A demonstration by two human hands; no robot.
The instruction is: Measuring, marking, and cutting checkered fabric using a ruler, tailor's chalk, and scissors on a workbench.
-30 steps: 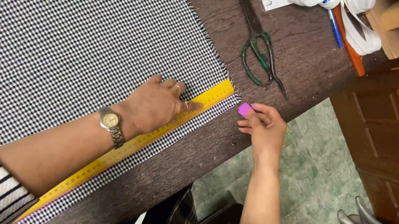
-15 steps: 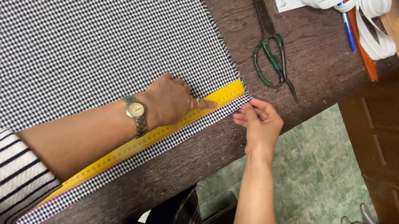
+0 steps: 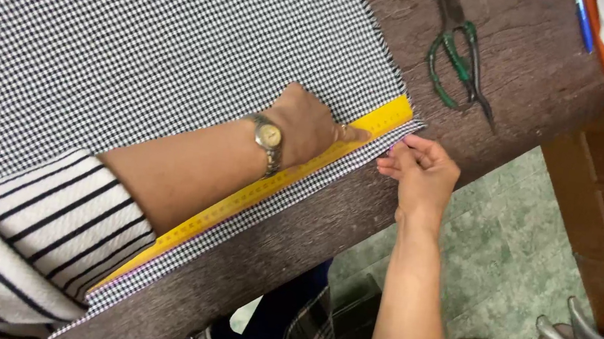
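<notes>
Nearest to me, the striped sleeve (image 3: pixel 4 247) of the left arm lies over the checked cloth (image 3: pixel 140 39). This cloth is black and white in small squares and it is spread flat on the dark wooden bench (image 3: pixel 308 240), with its near edge close to the edge of the bench. A long yellow ruler (image 3: pixel 269 185) lies on the cloth along this near edge. The left hand (image 3: pixel 308 124), with a wristwatch (image 3: pixel 267 135), presses flat on the ruler; its fingers are stretched out and grasp nothing. Just beside the far end of the ruler is the right hand (image 3: pixel 418 169). Its fingers are pinched together at the corner of the cloth, around something small and pink that I cannot see well. Farther away on the bench lie green-handled scissors (image 3: pixel 460 58), well apart from the cloth.
</notes>
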